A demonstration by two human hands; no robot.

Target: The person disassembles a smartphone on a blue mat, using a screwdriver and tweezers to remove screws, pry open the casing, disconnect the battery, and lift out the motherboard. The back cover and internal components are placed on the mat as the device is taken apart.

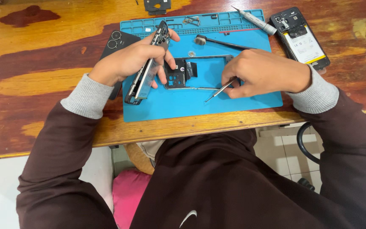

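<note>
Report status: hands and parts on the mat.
Left hand grips opened black phone. Right hand holds thin metal tweezers beside black phone frame. Blue mat uncluttered nearby.

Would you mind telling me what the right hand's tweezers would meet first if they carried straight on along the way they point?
The right hand holds tweezers pointing down-left over the blue mat. Straight on, the tip would probably meet bare mat first, just below the phone frame, though its height above the mat is unclear.

Opened phone body: dark, slim, tilted on its long edge, internals exposed, lower end resting on blue mat. Metal tweezers: thin, silvery, angled down-left, tip at lower edge of black phone frame lying flat mid-mat.
</note>
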